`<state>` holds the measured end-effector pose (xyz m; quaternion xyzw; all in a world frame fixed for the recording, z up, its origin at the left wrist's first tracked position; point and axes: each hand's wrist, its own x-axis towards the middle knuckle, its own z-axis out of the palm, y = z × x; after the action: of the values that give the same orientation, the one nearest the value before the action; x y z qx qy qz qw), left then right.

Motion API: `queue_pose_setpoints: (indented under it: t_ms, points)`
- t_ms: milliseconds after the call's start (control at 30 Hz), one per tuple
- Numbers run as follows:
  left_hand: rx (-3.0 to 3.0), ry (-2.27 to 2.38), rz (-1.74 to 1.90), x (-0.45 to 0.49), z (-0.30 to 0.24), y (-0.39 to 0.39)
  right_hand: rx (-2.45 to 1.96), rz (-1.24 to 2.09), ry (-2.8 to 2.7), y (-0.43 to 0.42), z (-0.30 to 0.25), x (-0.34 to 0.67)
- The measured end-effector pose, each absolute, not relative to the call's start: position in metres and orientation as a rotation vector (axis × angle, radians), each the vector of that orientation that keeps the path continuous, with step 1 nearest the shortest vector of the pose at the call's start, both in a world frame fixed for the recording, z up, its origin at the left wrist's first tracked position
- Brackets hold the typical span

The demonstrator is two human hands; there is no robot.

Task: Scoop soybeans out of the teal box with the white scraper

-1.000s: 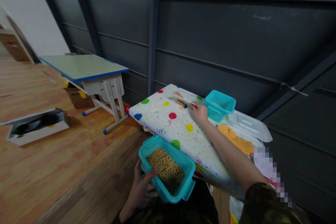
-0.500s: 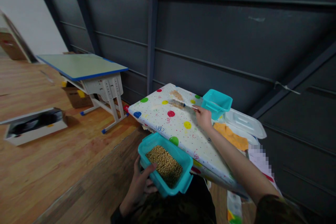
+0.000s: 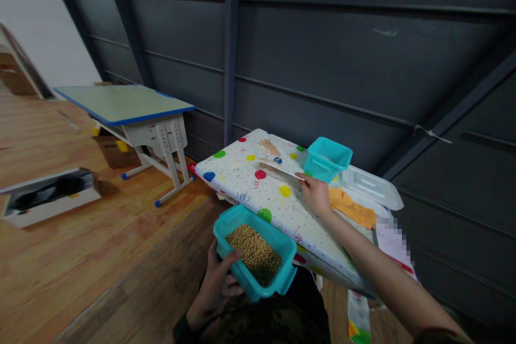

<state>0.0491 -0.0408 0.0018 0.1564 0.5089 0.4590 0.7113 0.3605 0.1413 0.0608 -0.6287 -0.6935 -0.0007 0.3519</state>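
My left hand grips the near left side of a teal plastic container, thumb over its rim. Inside lie many round, pale yellow-brown beans, like soybeans. The container is tilted and held at the table's front edge. My right hand is closed on the end of a thin, flat, whitish tool; its exact kind is unclear. The tool points left over the tablecloth, with a brownish patch along its lower edge. Just beyond its tip is a small spread of tan grains.
A balloon-print cloth covers the table. Behind my right hand stands a second teal container. A clear lid and an orange cloth lie on the right. A green-topped desk and an open white box are left; a dark wall backs the table.
My right hand has shifted slightly toward me, and the tool's tip has come nearer, uncovering a blue balloon print. My left hand and the bean container stay nearly still. The view has shifted slightly.
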Motion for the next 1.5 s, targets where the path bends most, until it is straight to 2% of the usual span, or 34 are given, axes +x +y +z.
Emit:
queue_pose_setpoints:
  t_ms: [300, 967, 1267, 1500]
  points:
    - [0.383, 1.134, 0.997, 0.050, 0.001, -0.042, -1.703, -0.036, -1.784, 0.138, 0.062, 0.358]
    - [0.390, 1.127, 0.950, 0.057, 0.004, -0.047, -1.542, -0.212, -1.796, 0.065, 0.048, 0.390]
    - [0.385, 1.097, 0.942, 0.057, 0.007, -0.047, -1.512, -0.175, -1.809, 0.030, 0.040, 0.387]
    - [0.383, 1.081, 0.913, 0.058, 0.004, -0.046, -1.527, -0.404, -1.736, 0.005, 0.045, 0.377]
